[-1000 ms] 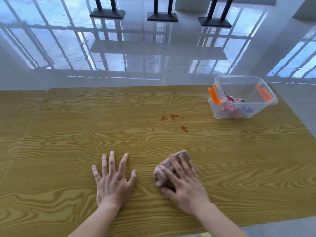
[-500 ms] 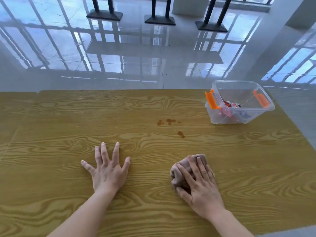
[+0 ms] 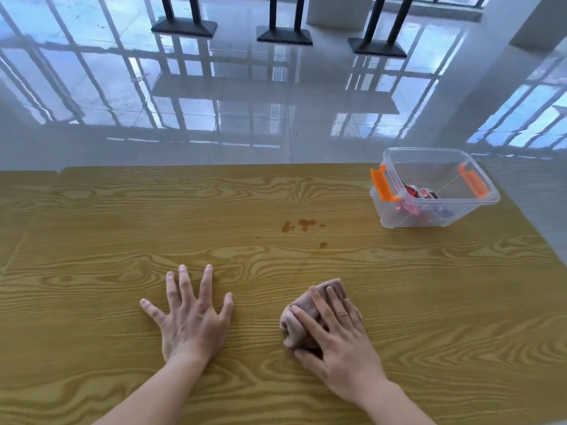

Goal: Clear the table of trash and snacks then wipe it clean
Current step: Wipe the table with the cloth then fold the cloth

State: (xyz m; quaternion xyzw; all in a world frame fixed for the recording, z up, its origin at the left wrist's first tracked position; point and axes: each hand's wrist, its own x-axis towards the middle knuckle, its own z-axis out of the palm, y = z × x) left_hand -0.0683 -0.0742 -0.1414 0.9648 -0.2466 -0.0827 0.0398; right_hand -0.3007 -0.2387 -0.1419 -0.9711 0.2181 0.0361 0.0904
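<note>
Change: since half a second ago the right hand [image 3: 340,342] and the cloth [image 3: 303,317] under it sit about where they were, after shifting rightward from their place a second ago — the left hand [image 3: 193,320] has barely moved.
Right hand: palm down on the bunched pinkish-brown cloth, fingers spread over its top, thumb along the near side; the grip presses and partly wraps the cloth against the table [image 3: 92,240].
Left hand: flat on the bare wood, fingers splayed, grip released, holding nothing.
Cloth: crumpled into a lump on the near middle of the table, right of the left hand and apart from it, its far corner poking out beyond the fingertips.
Stains [image 3: 302,225]: a small cluster of brown spots on the wood farther from the person than the cloth, with one more spot just nearer; the cloth does not touch them.
Box [image 3: 441,216]: a clear plastic bin with orange latches [image 3: 380,184] at both ends, lid off, standing near the far right corner of the table — well apart from both hands.
Box contents: red snack packets [image 3: 414,191] lie in the bottom; their print is too small to read.
Table: yellow wood grain.
Beyond: a glossy tiled floor [image 3: 245,102] with dark furniture bases [image 3: 283,35].
</note>
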